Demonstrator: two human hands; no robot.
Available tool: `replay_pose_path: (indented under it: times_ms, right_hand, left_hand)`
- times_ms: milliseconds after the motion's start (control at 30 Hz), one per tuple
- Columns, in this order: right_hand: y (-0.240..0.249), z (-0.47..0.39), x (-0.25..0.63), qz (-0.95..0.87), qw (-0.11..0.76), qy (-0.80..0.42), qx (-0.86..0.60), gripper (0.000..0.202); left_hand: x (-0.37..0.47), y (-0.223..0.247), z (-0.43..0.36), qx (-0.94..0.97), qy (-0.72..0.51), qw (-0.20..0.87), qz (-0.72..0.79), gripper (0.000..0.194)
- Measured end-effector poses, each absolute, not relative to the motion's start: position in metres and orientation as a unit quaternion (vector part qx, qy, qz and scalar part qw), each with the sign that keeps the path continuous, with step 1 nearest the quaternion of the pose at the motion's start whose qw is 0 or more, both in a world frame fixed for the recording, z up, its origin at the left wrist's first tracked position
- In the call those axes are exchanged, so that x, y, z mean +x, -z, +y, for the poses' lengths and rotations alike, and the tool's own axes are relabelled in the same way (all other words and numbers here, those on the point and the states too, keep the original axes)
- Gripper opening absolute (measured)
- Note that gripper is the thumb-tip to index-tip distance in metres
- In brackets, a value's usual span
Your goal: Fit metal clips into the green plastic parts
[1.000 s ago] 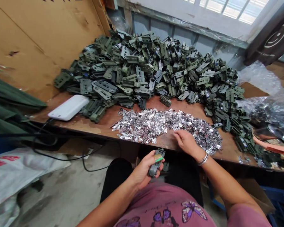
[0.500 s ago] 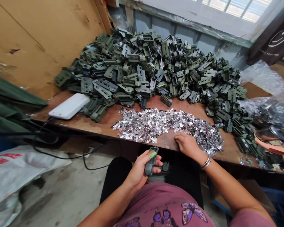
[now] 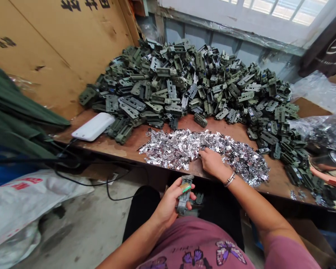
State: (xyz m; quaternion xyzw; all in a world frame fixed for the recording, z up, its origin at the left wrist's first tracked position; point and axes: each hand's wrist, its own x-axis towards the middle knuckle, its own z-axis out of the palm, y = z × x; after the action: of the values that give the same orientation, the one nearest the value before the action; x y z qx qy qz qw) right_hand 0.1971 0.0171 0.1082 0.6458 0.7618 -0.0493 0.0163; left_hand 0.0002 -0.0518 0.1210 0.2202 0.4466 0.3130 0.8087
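My left hand [image 3: 169, 200] is closed around a dark grey-green slotted plastic housing [image 3: 182, 206], held above my lap close to the table edge. A tan and bright green wrap [image 3: 185, 187] shows at my left thumb. My right hand [image 3: 213, 163] reaches to the near edge of a spread heap of small shiny metal pieces [image 3: 170, 149]. Its fingertips are pinched together among them, and what they hold is hidden. More green plastic parts [image 3: 198, 198] lie on my lap, partly behind the left hand.
A large mound of similar green housings [image 3: 162, 86] covers the back of the brown table [image 3: 120, 148]. At the left lies a white device [image 3: 93, 126] with a black cable. Clear plastic bags [image 3: 316, 91] and an orange-rimmed container [image 3: 327, 175] are at the right.
My right hand has moved left and farther in, to the edge of the metal pieces. My left hand keeps its hold on the housing, which is now turned more upright. The view has shifted slightly.
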Motion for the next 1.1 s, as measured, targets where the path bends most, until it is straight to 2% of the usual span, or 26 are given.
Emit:
replay_pose_path:
  times_ms: [133, 200, 300, 433, 533, 667, 833, 1100]
  right_hand:
    - [-0.102, 0.009, 0.214, 0.763, 0.022, 0.071, 0.642, 0.026]
    - [-0.101, 0.002, 0.221, 0.761, -0.006, 0.081, 0.644, 0.023]
    - [-0.102, -0.013, 0.221, 0.762, -0.124, 0.111, 0.626, 0.015]
    - [-0.104, -0.041, 0.199, 0.691, -0.354, 0.246, 0.580, 0.004]
    - [-0.106, -0.057, 0.177, 0.657, -0.460, 0.287, 0.525, 0.011]
    - [-0.106, -0.065, 0.161, 0.691, -0.483, 0.244, 0.480, 0.011]
    - [-0.103, -0.068, 0.161, 0.681, -0.501, 0.244, 0.475, 0.014]
    - [-0.098, -0.075, 0.157, 0.689, -0.501, 0.202, 0.484, 0.017]
  left_hand:
    - [-0.003, -0.116, -0.050, 0.225, -0.293, 0.808, 0.459, 0.030]
    - [-0.001, -0.112, -0.048, 0.231, -0.285, 0.809, 0.459, 0.029]
    - [0.004, -0.109, -0.046, 0.240, -0.290, 0.804, 0.461, 0.027]
    - [0.009, -0.110, -0.043, 0.261, -0.296, 0.794, 0.463, 0.032]
    - [0.012, -0.112, -0.044, 0.299, -0.303, 0.791, 0.440, 0.037]
    - [0.014, -0.114, -0.048, 0.375, -0.330, 0.759, 0.417, 0.032]
    - [0.012, -0.113, -0.050, 0.422, -0.336, 0.730, 0.419, 0.035]
    - [0.009, -0.110, -0.053, 0.503, -0.318, 0.666, 0.450, 0.026]
